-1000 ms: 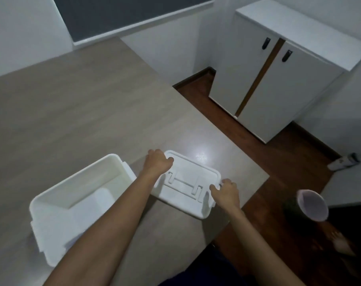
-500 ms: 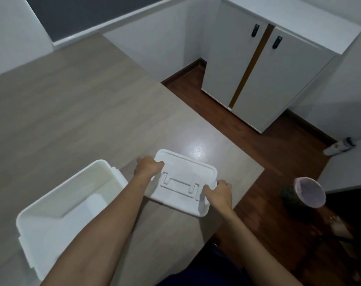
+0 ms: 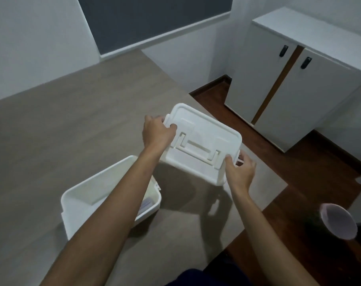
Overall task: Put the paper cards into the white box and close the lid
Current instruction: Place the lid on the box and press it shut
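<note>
Both forearms bare, no sleeves; left hand (image 3: 157,133) and right hand (image 3: 240,172) without rings, watch or gloves.

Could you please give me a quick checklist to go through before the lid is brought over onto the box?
1. Both hands hold the lid: ok, left hand on its far end, right hand on its near end.
2. Lid clear of the table: ok, it casts a shadow below.
3. White box open and upright: ok.
4. Cards inside the box: cannot tell, the left forearm hides most of the interior; only something pale shows at the near corner.
5. Lid lined up over the box: not ok, it is off to the right of the box.
</note>
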Demonstrator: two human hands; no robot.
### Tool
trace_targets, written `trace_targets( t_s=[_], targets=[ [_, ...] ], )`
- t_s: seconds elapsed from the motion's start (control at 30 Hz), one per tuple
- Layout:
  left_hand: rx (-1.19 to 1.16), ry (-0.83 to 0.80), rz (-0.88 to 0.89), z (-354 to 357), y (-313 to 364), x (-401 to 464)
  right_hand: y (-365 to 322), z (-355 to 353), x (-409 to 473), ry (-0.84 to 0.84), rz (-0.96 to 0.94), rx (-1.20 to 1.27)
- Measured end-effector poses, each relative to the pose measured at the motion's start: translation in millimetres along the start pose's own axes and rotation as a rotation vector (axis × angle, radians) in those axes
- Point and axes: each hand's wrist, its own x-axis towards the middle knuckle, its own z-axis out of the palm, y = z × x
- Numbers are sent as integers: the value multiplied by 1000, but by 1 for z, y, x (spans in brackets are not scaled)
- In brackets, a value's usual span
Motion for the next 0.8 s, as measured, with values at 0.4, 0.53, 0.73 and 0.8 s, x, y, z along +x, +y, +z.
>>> trace_targets(
  t_s=[0.4, 0.53, 0.73, 0.8],
  targets=[
    [16, -339, 41, 106, 39, -44, 49, -117, 41, 192, 103, -52],
    [64, -424, 7, 130, 13, -71, 83, -136, 49, 99, 134, -209],
    [176, -539, -44, 155, -21, -111, 121, -154, 39, 51, 164, -418],
    [190, -557, -38, 157, -25, -119, 127, -157, 31, 46, 174, -430]
  ],
)
